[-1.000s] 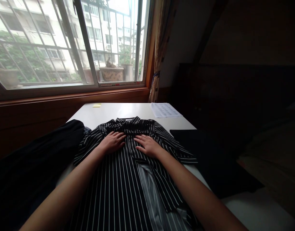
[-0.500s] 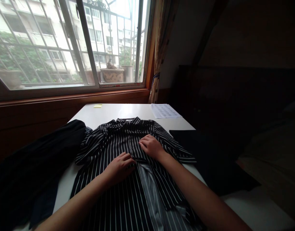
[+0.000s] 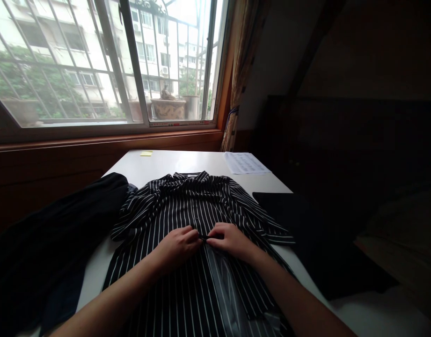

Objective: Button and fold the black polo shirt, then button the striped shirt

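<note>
A black shirt with white stripes lies front up, its collar toward the window. Below the middle of its chest the front is parted, and the greyish inner side shows. My left hand is closed in a pinch on the front edge at the top of this gap. Close by on the right, my right hand pinches the same dark edge between thumb and forefinger. A short bit of dark cloth spans the space between the fingertips. Whether a button is in the fingers I cannot make out.
The shirt rests on a white table. Dark clothing is heaped at the left, and a dark flat cloth hangs over the right edge. Printed sheets and a yellow sticky note lie at the far end, below a barred window.
Both hands lay flat on the chest of the shirt. They have come down toward me, the left first, and closed on the front edge at the gap.
</note>
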A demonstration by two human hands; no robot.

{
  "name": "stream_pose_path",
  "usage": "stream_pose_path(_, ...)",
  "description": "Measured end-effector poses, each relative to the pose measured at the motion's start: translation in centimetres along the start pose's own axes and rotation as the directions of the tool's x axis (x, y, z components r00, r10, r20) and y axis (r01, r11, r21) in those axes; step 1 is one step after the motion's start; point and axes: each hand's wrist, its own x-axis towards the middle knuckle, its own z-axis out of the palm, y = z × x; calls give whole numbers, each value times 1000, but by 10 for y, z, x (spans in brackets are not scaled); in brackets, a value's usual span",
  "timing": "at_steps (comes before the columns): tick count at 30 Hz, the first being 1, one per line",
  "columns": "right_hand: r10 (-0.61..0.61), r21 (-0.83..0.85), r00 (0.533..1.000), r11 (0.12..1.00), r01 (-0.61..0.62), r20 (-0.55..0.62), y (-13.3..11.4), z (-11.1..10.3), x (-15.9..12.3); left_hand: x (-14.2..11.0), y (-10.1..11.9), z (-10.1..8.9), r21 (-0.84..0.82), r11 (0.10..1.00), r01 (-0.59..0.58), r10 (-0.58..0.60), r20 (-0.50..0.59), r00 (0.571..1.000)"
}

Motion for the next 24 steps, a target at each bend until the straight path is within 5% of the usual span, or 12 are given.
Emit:
stream_pose_path(15, 43, 150, 984, 988, -16, -173, -9, 8, -5, -6, -2, -1, -76, 997, 30, -43, -179, 983)
stream_pose_path(24, -2, 130, 967, 991, 37, -254, -15, 11, -7, -4, -1, -3, -17, 1000, -10, 7, -189, 982)
